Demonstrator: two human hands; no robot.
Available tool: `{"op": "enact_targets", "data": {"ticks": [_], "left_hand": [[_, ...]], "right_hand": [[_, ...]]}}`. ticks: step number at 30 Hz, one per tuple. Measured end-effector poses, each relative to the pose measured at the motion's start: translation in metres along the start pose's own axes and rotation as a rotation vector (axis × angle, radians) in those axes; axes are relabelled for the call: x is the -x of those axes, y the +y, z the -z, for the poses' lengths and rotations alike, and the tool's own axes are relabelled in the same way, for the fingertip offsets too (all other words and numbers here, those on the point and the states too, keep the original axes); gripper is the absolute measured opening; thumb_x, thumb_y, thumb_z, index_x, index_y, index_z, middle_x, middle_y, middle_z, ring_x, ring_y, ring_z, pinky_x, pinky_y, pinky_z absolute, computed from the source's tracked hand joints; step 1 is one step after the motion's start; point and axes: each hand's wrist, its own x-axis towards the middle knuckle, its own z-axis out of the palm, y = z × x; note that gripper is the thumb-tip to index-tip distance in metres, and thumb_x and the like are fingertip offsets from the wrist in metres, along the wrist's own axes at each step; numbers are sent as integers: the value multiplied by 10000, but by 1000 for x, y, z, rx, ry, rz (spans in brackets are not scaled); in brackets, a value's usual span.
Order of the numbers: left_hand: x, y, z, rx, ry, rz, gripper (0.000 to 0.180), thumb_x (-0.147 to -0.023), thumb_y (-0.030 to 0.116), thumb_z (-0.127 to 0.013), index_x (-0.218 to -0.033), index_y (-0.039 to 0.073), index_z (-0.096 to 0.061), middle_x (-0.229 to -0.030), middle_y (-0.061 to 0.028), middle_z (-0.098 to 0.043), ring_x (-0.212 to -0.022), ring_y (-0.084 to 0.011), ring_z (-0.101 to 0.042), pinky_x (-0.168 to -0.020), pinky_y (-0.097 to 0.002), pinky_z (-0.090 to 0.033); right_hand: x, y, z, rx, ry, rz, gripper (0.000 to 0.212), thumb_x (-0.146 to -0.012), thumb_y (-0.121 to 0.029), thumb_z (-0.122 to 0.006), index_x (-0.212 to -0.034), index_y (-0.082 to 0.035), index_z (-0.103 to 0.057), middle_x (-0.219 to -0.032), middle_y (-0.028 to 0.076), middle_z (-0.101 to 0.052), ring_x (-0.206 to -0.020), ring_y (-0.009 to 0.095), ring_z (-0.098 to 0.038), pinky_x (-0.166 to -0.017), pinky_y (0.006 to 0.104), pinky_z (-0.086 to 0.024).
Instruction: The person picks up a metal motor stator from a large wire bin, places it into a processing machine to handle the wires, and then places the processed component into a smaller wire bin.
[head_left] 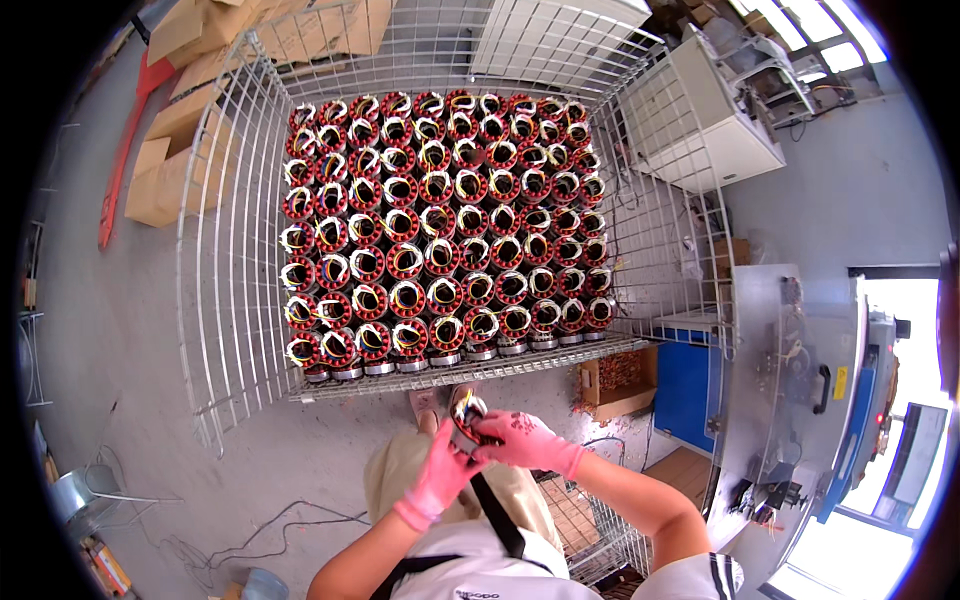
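Overhead view of a person standing at the near edge of a large wire-mesh cage bin (225, 300). Both hands wear pink rubber gloves. The left hand (437, 482) and the right hand (520, 438) meet in front of the torso and together hold one round motor stator with red insulation and copper windings (468, 411); the right hand's fingers are closed over its near side, and the left hand's fingertips pinch at its lower edge, where short coloured leads appear to sit. The held stator lies just near of the bin's front rail, apart from the stock. Inside the bin, rows of identical red-and-copper stators (440, 215) stand upright, packed side by side. Flattened brown cardboard boxes (170, 165) lie far left on the grey floor; a small open cardboard box (618, 385) sits right of the bin, beside a blue cabinet (686, 385). The step in hand is judged to be handling or checking a single stator; the next move calls for a steady two-handed grip that keeps the leads clear.
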Motion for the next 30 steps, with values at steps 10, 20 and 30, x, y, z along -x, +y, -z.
{"op": "enact_targets", "data": {"ticks": [10,20,30], "left_hand": [[-20,-40,108,-80,211,-180,573,-981,404,-484,-1458,163,-279,-1389,-69,-421,-1302,-222,-385,-1093,-396,-329],[-32,-53,103,-138,252,-177,568,-985,419,-471,-1460,165,-289,-1399,-49,-422,-1293,-200,-400,-1101,-371,-312],[-18,-58,99,-240,200,-157,579,-995,349,-482,-1475,108,-268,-1424,-70,-412,-1296,-210,-410,-1106,-353,-311]], "right_hand": [[-201,177,-73,588,311,-145,152,-809,-229,-638,-922,-129,-651,-1008,36,-572,-951,236,-596,-780,421,-501],[-235,196,-89,555,282,-244,130,-815,-215,-624,-890,-113,-656,-992,48,-578,-912,254,-618,-785,435,-493],[-239,196,-109,447,472,-302,131,-873,-170,-518,-900,-103,-628,-1032,62,-557,-984,248,-588,-768,442,-488]]}}
